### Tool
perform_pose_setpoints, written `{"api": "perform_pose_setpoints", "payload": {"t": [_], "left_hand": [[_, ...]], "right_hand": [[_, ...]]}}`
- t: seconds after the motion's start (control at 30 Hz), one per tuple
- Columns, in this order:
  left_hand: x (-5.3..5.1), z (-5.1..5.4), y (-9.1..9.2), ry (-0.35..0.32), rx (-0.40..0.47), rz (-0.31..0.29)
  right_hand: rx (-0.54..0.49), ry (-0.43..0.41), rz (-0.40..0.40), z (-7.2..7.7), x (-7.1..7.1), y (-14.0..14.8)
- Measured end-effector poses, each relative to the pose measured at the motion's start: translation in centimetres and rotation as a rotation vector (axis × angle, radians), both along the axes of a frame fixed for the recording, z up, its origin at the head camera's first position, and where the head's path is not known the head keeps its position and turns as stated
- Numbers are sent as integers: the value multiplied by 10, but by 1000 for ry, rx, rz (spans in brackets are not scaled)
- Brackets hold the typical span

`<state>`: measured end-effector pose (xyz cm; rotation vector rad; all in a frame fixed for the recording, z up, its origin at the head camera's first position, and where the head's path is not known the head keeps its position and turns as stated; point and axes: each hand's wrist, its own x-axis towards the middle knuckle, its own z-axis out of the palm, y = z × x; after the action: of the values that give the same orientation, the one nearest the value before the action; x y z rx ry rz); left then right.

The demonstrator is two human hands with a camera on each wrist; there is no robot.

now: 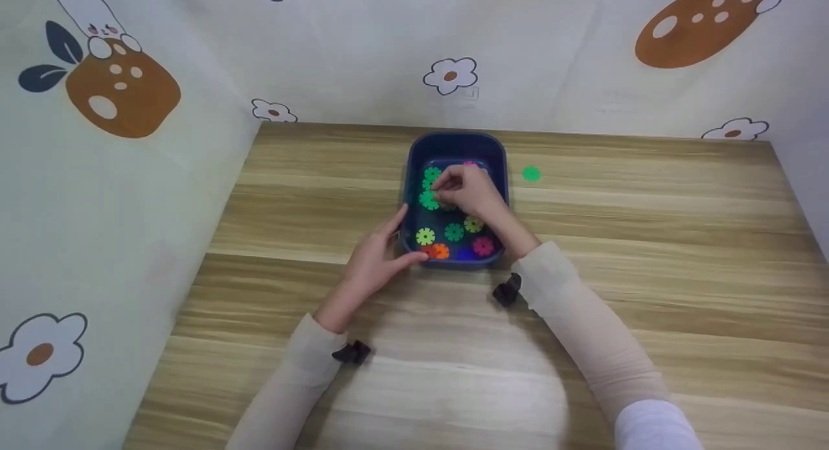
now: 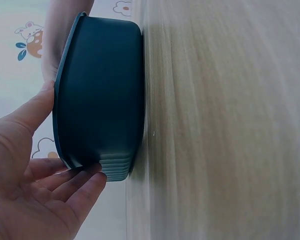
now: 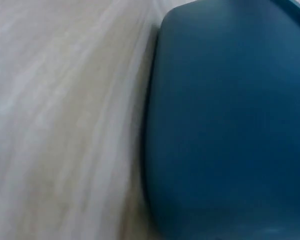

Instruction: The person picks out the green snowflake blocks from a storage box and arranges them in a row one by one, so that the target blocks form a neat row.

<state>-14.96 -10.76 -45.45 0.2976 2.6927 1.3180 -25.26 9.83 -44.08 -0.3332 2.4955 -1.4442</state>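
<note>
A dark blue plastic box [image 1: 455,263] stands on the table with several notched, snowflake-shaped discs in it, in green, yellow, orange and pink. My left hand [image 1: 375,259] holds its near left corner, thumb on the near rim and fingers along the left side; the left wrist view shows this hand [image 2: 45,185] against the box's outer wall [image 2: 100,90]. Reaching over the right rim, my right hand [image 1: 469,191] pinches a green snowflake disc [image 1: 428,200] inside the box. Its fingertips partly cover that disc. In the right wrist view only the box's outer wall [image 3: 230,120] and the table show.
A single green disc [image 1: 531,173] lies on the wooden table [image 1: 647,243] to the right of the box. Behind and to the left rise pale walls [image 1: 356,61] printed with flowers and rabbits. Black wrist mounts [image 1: 352,353] sit on both sleeves.
</note>
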Motion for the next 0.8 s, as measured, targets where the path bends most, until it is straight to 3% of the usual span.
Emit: {"api": "perform_pose_setpoints", "payload": {"t": [0.33, 0.8], "left_hand": [[0, 1, 1, 18, -34, 4], [-1, 1, 2, -1, -12, 10]], "right_hand": [[-43, 41, -53, 13, -4, 13], [-115, 6, -103, 28, -11, 37]]}}
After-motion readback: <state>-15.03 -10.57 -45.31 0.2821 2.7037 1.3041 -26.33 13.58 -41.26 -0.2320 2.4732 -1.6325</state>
